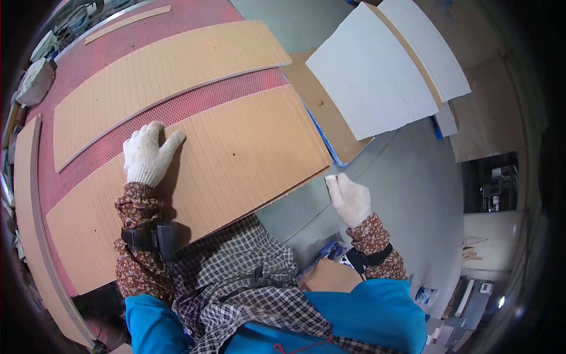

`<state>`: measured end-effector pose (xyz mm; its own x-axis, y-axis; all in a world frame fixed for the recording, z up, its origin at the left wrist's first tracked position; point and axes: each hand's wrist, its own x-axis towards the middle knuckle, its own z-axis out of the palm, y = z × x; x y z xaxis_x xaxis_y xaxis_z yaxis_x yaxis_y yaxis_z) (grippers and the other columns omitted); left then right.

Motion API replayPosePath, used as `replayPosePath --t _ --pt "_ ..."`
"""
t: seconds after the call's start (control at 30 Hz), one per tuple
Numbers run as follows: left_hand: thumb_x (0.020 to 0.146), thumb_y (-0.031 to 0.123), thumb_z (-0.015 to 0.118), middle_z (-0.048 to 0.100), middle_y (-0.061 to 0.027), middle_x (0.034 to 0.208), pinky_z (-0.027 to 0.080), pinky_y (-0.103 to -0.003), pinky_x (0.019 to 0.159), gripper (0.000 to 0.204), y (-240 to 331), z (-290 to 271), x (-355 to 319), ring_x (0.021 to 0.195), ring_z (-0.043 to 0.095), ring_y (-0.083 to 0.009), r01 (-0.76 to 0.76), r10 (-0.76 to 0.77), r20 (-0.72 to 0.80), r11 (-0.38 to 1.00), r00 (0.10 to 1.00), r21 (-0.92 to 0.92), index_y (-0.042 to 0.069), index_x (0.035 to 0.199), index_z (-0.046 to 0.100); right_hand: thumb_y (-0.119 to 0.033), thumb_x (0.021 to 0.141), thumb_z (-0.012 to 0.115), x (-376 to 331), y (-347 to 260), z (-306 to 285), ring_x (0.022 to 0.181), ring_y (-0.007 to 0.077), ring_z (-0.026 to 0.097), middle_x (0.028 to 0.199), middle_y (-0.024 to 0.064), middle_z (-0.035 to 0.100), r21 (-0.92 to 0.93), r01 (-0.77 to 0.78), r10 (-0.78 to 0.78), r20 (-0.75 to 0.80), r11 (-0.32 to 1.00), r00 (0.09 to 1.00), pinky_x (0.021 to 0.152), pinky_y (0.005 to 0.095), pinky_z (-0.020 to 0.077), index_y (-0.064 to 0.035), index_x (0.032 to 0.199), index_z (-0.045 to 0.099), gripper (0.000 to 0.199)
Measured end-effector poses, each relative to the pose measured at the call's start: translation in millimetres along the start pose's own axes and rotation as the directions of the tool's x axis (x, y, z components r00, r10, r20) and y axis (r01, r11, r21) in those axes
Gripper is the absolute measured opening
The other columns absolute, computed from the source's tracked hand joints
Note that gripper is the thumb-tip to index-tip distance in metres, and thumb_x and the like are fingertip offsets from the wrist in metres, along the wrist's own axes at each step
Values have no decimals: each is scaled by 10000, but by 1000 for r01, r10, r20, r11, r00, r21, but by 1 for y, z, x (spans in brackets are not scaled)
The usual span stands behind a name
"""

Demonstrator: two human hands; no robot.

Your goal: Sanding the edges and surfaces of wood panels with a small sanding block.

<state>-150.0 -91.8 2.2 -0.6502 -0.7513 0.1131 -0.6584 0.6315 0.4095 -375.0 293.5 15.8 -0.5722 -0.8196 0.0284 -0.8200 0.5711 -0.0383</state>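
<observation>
My left hand (148,154), in a white work glove, lies flat with fingers spread on a large tan grooved board (236,150) that rests on a red mesh table (230,85). My right hand (349,197), also gloved, hovers off the board's right corner over the grey floor, fingers loosely curled; whether it pinches the corner is unclear. A second tan grooved board (159,71) lies farther back on the same table, apart from the near one.
White sheets (383,65) are stacked over a brown board (330,118) on the floor to the right. A long tan strip (26,206) runs along the table's left edge, and another thin strip (127,23) lies at the back. Shelves and boxes (471,289) stand at lower right.
</observation>
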Motion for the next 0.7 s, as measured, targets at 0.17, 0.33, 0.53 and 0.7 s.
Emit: replayPosePath --t 0.17,0.33,0.53,0.7 --pt "924 503 698 728 -195 1018 516 -477 935 554 0 4 3 1033 675 -372 3 -3 11 1000 1000 -13 -14 1122 718 -318 1082 545 20 -7 2 634 393 695 720 166 694 7 26 -26 -5 1000 1000 554 490 546 -61 1013 625 278" --pt "920 498 704 723 -196 1003 513 -478 926 539 0 4 2 1018 675 -373 -15 15 -27 1000 1000 -6 -7 1108 719 -310 1082 542 25 -9 2 640 386 699 724 165 690 -5 30 -30 23 1000 999 546 484 542 -56 997 625 281" --pt "918 492 709 727 -186 1008 507 -482 935 532 -2 4 1 1018 674 -372 5 -6 -25 1000 1000 -9 -2 1115 723 -286 1066 518 86 -19 -4 686 370 717 738 176 690 -77 186 -187 -3 979 982 566 482 554 -61 1015 633 258" --pt "911 507 712 729 -185 1001 505 -476 942 550 2 5 2 1026 674 -368 8 -9 -18 1000 1000 -4 -2 1120 724 -299 1078 438 178 -37 -5 795 387 738 824 203 723 -88 211 -210 20 973 977 672 509 585 -54 1037 664 335"
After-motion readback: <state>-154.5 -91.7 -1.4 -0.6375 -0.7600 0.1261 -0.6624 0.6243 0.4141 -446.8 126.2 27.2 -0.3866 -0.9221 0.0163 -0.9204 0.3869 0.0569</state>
